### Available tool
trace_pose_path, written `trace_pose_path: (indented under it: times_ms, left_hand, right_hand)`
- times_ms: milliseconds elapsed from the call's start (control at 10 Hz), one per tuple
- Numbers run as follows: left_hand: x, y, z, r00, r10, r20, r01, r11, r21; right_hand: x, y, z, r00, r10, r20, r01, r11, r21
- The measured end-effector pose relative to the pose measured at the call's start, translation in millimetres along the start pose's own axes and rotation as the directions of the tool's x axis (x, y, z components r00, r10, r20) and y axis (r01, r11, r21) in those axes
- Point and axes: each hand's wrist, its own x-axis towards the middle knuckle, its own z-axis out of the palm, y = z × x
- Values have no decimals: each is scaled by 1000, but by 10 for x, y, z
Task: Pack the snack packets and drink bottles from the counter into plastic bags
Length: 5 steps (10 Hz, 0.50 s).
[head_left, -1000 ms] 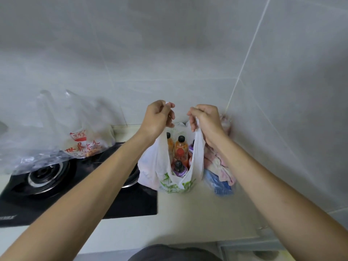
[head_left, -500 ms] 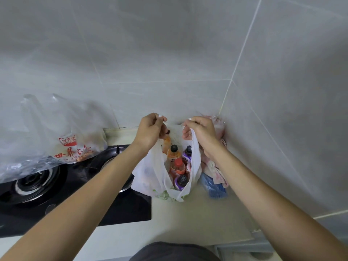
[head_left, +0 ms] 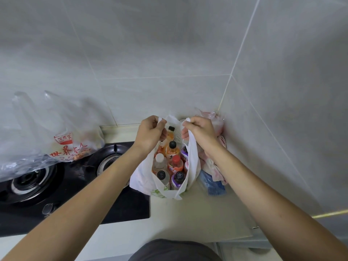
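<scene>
- As both handles are held up, the white bag [head_left: 143, 178] stands on the desk [head_left: 207, 213], bottles [head_left: 172, 162] upright inside.
- Left hand [head_left: 150, 134] and right hand [head_left: 201, 132]: fingers curled round one handle each.
- Clear bag [head_left: 56, 136] on the stove [head_left: 75, 194] holds packets; packing looks nearly finished.

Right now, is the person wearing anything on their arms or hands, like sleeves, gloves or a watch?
No. Both arms are bare as far as the picture shows, with no sleeves in view. The left hand and the right hand wear no gloves, and no watch, bracelet or ring shows on the wrists or fingers.
</scene>
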Motion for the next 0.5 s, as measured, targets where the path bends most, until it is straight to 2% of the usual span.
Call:
trace_pose_path:
  times_ms: [100,200,300,400,500]
  left_hand:
    - [15,-5,-19,999,10,-36,-9,999,36]
    - [-1,-16,-41,998,15,-56,-11,996,86]
    - [-27,-15,-61,995,33,-98,-22,993,112]
    - [-103,3,-91,989,64,-136,-41,985,166]
    - [-160,42,-112,981,89,-170,-61,985,162]
  right_hand:
    - [-2,11,-4,999,-10,-32,8,997,-76]
    - [5,56,-12,981,-167,-96,126,934,-334]
    - [-18,38,-23,946,-304,-116,224,868,-444]
    - [-78,-6,7,922,-379,-85,301,836,-460]
    - [-97,-28,30,916,-395,-73,330,843,-425]
